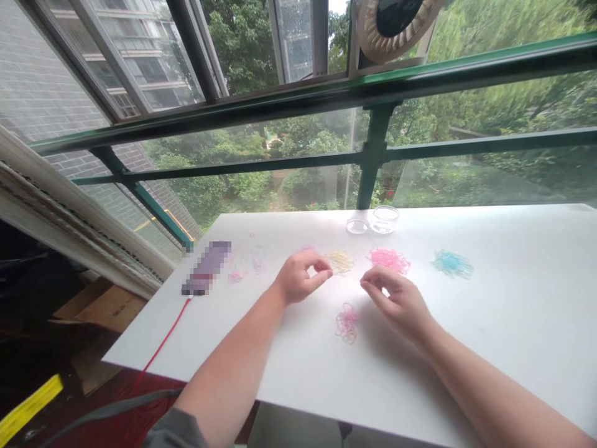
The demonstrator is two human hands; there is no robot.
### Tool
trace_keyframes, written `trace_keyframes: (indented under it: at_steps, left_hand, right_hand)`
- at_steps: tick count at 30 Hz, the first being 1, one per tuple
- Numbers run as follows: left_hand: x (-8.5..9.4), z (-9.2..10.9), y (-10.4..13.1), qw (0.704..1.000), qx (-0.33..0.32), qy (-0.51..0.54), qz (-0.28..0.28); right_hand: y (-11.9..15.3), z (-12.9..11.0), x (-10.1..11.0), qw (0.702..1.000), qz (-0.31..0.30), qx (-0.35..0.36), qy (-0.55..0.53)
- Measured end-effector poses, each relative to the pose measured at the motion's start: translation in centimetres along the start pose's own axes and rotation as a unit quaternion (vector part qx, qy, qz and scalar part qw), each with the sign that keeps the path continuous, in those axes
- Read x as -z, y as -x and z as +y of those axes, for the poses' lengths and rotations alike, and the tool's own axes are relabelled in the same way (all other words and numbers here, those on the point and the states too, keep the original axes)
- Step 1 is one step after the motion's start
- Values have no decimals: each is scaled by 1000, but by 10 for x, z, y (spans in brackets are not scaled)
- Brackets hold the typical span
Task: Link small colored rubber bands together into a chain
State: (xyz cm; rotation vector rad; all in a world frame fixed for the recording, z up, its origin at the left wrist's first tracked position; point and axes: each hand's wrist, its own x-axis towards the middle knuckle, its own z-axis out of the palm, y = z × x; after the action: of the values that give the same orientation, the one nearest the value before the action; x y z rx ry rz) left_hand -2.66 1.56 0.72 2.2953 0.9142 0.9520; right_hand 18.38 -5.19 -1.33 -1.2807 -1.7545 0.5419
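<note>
My left hand (303, 275) is closed in a pinch, thumb against fingertips, just left of a pile of yellow rubber bands (341, 262). Facing it across a small gap, my right hand (394, 297) is pinched too, in front of a bright pink pile of rubber bands (390, 258). Anything between the fingertips is too small to make out. Below the gap lies a looser pink cluster of rubber bands (347, 323). A blue pile of rubber bands (452, 263) sits farther right. Behind my left hand, a purplish pile (306, 248) is partly hidden.
Small pale pink clusters (237, 276) lie left on the white table (513, 336). A blurred-out phone-like device (208, 267) with a red cable (163, 339) is near the left edge. Clear round containers (383, 221) stand at the back, before a green window railing (298, 99).
</note>
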Motion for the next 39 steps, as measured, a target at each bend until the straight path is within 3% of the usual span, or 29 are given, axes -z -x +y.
trace_keyframes:
  at_steps: [2, 6, 13, 27, 39]
  left_hand:
    - [7, -11, -1, 999, 28, -29, -8]
    - [23, -39, -3, 985, 119, -121, 41]
    - [27, -59, -1, 964, 202, -161, 63]
    - [23, -65, -2, 966, 189, -167, 54]
    - [15, -68, -5, 972, 195, -55, 122]
  right_hand:
    - [0, 0, -1, 999, -32, 1, 9]
    - [1, 4, 1, 994, -100, -5, 42]
    - [1, 6, 4, 990, -127, -24, 58]
    - [0, 12, 3, 990, -124, -24, 69]
    - [-2, 12, 5, 984, -141, -53, 91]
